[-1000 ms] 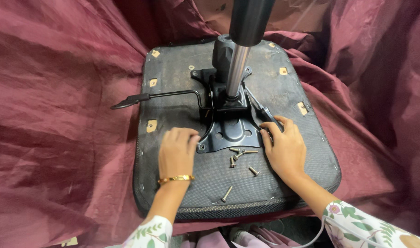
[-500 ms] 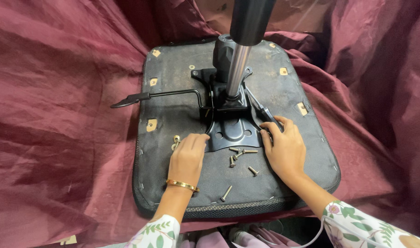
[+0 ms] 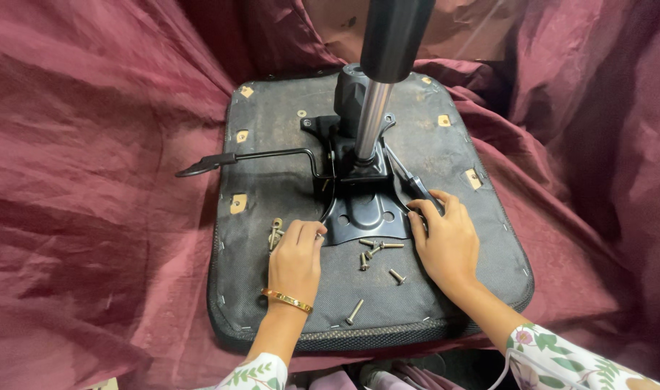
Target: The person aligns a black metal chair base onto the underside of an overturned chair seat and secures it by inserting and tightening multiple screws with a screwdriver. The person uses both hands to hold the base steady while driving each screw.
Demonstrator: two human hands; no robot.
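Note:
An upturned black chair seat (image 3: pixel 272 159) lies on maroon cloth. A black metal mechanism plate (image 3: pixel 362 209) with a chrome gas cylinder (image 3: pixel 373 119) stands at its middle. My left hand (image 3: pixel 295 256), with a gold bangle, rests at the plate's left front corner, fingers curled; whether it pinches a bolt I cannot tell. Brass bolts (image 3: pixel 275 232) lie just left of it. My right hand (image 3: pixel 445 242) presses on the plate's right edge beside a black lever handle (image 3: pixel 416 184). Several loose screws (image 3: pixel 377 249) lie between my hands.
A long black adjustment lever (image 3: pixel 236 157) sticks out to the left over the seat. Maroon cloth (image 3: pixel 92 180) rises in folds all around. One screw (image 3: pixel 354 312) lies near the seat's front edge. Brass-coloured inserts (image 3: pixel 237 204) dot the seat.
My left hand has turned and slid right toward the plate's corner, uncovering the brass bolts on its left. My right hand has stayed in place.

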